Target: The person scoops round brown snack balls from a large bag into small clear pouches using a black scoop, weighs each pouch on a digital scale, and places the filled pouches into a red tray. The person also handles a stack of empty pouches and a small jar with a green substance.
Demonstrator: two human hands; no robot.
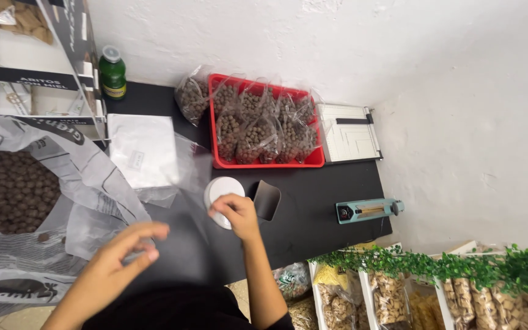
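**Both hands on a clear bag beside the round scale**

Left hand (pixel 120 253): fingers curled, thumb and fingertips pressed together in a pinching grip on the near edge of a clear plastic bag (pixel 181 183). The film is thin and see-through; its exact outline is hard to trace.

Right hand (pixel 236 211): fingers bent inward, grip closed at the far edge of the same bag, directly over a round white scale (pixel 218 189). Whether the fingertips also touch the scale cannot be told.

Bag position: stretched between the two grips, above the black tabletop (pixel 313 195).

Around the grips:
- Just right of the right grip: a dark scoop (pixel 267 200), lying flat.
- Left of the left grip: a large open sack (pixel 87 189) filled with brown cereal balls (pixel 7 192).
- Beyond the left grip: a stack of flat empty bags (pixel 140 150).
- Beyond the right grip: a red tray (pixel 264 162) packed with filled bags of brown balls; one more filled bag (pixel 192 98) leans against its left side.
- Far right: a paper trimmer (pixel 349 133) and a teal heat sealer (pixel 368 209).
- Back left corner: a green bottle (pixel 112 73).
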